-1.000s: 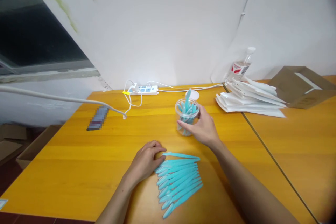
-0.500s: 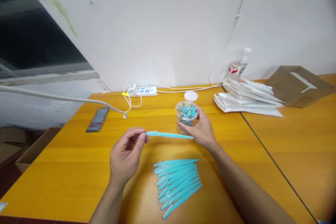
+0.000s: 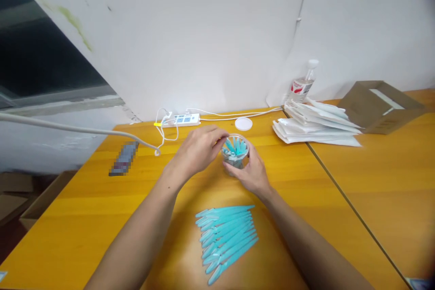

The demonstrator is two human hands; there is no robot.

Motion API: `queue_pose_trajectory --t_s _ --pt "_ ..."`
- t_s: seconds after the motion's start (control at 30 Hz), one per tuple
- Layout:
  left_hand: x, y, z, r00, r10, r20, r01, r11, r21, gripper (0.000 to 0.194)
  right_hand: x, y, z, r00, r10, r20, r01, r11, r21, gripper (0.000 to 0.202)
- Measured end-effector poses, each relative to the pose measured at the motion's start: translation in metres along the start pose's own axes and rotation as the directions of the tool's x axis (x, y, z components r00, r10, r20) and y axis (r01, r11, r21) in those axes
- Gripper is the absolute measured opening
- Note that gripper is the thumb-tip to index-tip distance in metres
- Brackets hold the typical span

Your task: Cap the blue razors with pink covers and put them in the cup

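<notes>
My right hand is wrapped round the side of a clear plastic jar, which holds several turquoise eyebrow razors. At the jar's left rim, my left hand has its fingers pinched on a turquoise eyebrow razor. That razor points down into the jar mouth, and the fingers hide most of it. Nearer to me, a row of eyebrow razors lies fanned out on the table, their pale blade ends to the left.
The round white lid lies behind the jar. Behind to the left are a power strip and white cables. A phone-like dark object lies left. White packets, a bottle and a cardboard box stand right on the wooden table.
My left hand has moved up and right to the jar's mouth, bringing the razor it held out level before. My right hand stays on the jar. The view has shifted slightly.
</notes>
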State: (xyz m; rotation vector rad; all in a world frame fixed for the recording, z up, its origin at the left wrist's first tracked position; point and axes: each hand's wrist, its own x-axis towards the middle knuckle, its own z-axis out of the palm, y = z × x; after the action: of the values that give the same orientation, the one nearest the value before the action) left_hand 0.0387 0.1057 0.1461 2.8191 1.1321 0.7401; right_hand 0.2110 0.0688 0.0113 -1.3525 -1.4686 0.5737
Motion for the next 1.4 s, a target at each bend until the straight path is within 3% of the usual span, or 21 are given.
queue_pose_trajectory --t_s 0.13,0.2,0.4,0.47,0.53,0.6,0.67,0.73,0.83,0.93,1.03,1.1,1.17,1.2,1.27,1.3,1.33,1.4 --pt "-0.003 -0.003 0.008 0.992 0.044 0.115 -0.037 0.997 -0.063 0.025 0.0 -0.003 -0.001 1.0 0.011 -0.002 -0.011 1.0 0.001 0.078" --pt "-0.012 0.0 0.013 0.992 0.038 0.122 -0.025 0.994 -0.104 0.033 0.0 -0.003 -0.001 1.0 0.004 -0.005 -0.004 1.0 0.005 0.078" --pt "-0.024 0.018 0.036 0.97 -0.077 0.229 0.086 0.996 -0.03 0.057 0.0 0.0 -0.001 0.998 -0.06 0.014 0.06 0.997 0.043 0.074" --pt "-0.032 0.019 0.036 0.977 -0.117 0.18 0.129 0.99 -0.056 0.061 0.0 0.001 -0.001 0.999 -0.046 0.012 0.046 0.999 0.029 0.077" --pt "-0.05 0.018 0.032 0.975 -0.189 0.113 0.204 0.968 -0.144 0.063 -0.001 0.001 -0.002 1.0 -0.023 0.017 0.023 1.0 0.009 0.082" --pt "-0.08 0.016 0.029 0.957 -0.259 0.132 0.285 0.926 -0.249 0.052 -0.001 0.001 -0.001 1.0 -0.008 0.011 0.008 1.0 -0.01 0.083" --pt "-0.113 0.015 0.03 0.908 -0.243 0.342 0.344 0.898 -0.274 0.031 -0.001 0.002 0.0 1.0 -0.002 0.001 0.002 1.0 -0.023 0.083" --pt "-0.14 0.018 0.036 0.848 -0.249 0.468 0.406 0.872 -0.272 0.021 -0.001 0.004 0.002 1.0 -0.008 -0.004 0.008 1.0 -0.029 0.085" --pt "-0.162 0.024 0.05 0.808 -0.31 0.501 0.497 0.816 -0.296 0.018 -0.001 0.007 0.003 1.0 -0.026 -0.01 0.025 0.999 -0.026 0.088" --pt "-0.169 0.022 0.057 0.824 -0.345 0.451 0.53 0.751 -0.394 0.02 -0.001 0.008 0.002 1.0 -0.027 -0.003 0.027 0.999 -0.02 0.089" --pt "-0.169 0.016 0.051 0.84 -0.415 0.35 0.543 0.667 -0.511 0.017 -0.002 0.008 0.0 1.0 -0.02 0.013 0.02 1.0 -0.017 0.087" --pt "-0.16 0.015 0.038 0.822 -0.545 0.168 0.528 0.617 -0.583 0.018 -0.003 0.008 -0.001 1.0 -0.019 0.011 0.019 1.0 -0.014 0.086" --pt "-0.139 0.019 0.022 0.756 -0.649 -0.085 0.459 0.618 -0.638 0.018 -0.003 0.008 -0.001 1.0 -0.022 0.01 0.022 1.0 -0.009 0.086" --pt "-0.124 0.022 0.014 0.719 -0.663 -0.207 0.411 0.647 -0.643 0.019 -0.003 0.009 -0.001 1.0 -0.025 0.009 0.025 1.0 -0.008 0.086" --pt "-0.089 0.028 0.001 0.692 -0.586 -0.421 0.307 0.767 -0.563 0.02 -0.003 0.009 0.0 0.999 -0.033 0.009 0.033 0.999 -0.008 0.087" --pt "-0.07 0.03 -0.003 0.708 -0.506 -0.493 0.274 0.84 -0.468 0.022 -0.003 0.01 0.0 0.999 -0.035 0.008 0.035 0.999 -0.01 0.087" --pt "-0.053 0.03 -0.006 0.756 -0.406 -0.513 0.246 0.903 -0.352 0.022 -0.003 0.01 0.0 0.999 -0.035 0.004 0.036 0.999 -0.013 0.087" --pt "-0.026 0.029 -0.006 0.874 -0.217 -0.434 0.158 0.973 -0.167 0.022 -0.002 0.01 0.0 0.999 -0.032 0.007 0.032 0.999 -0.015 0.087"
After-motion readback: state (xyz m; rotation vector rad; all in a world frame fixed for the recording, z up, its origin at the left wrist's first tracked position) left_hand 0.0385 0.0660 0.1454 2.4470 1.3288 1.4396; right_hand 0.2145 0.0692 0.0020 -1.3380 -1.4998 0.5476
